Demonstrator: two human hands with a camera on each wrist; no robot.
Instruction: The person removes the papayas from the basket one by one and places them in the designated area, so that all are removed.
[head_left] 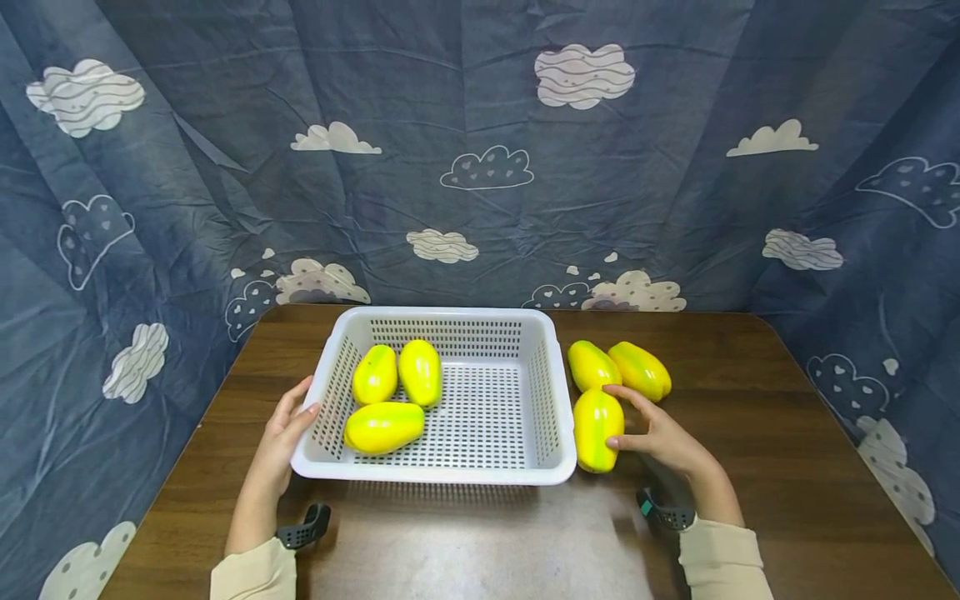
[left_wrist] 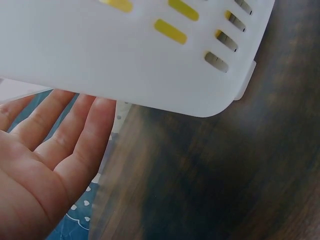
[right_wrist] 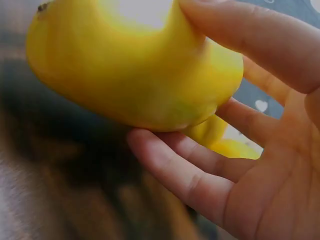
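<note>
A white plastic basket point(head_left: 480, 477) with slotted walls stands on the table, three yellow-green papayas in its left part; one is the front papaya point(head_left: 384, 427). My left hand point(head_left: 276, 442) is at the basket's left side, its fairly straight fingers point(left_wrist: 92, 130) touching the edge in the left wrist view. To the right of the basket, my right hand point(head_left: 663, 437) holds a papaya point(head_left: 596, 429) between thumb and fingers. The right wrist view shows this papaya point(right_wrist: 115, 75) close up, fingertips beneath it. Behind it lie two more: a papaya point(head_left: 592, 364) and another papaya point(head_left: 641, 371).
The brown wooden table point(head_left: 787, 467) extends to the right of the papayas and in front of the basket. A blue curtain point(head_left: 480, 233) with white clouds hangs behind and along both sides. Each wrist wears a dark strap.
</note>
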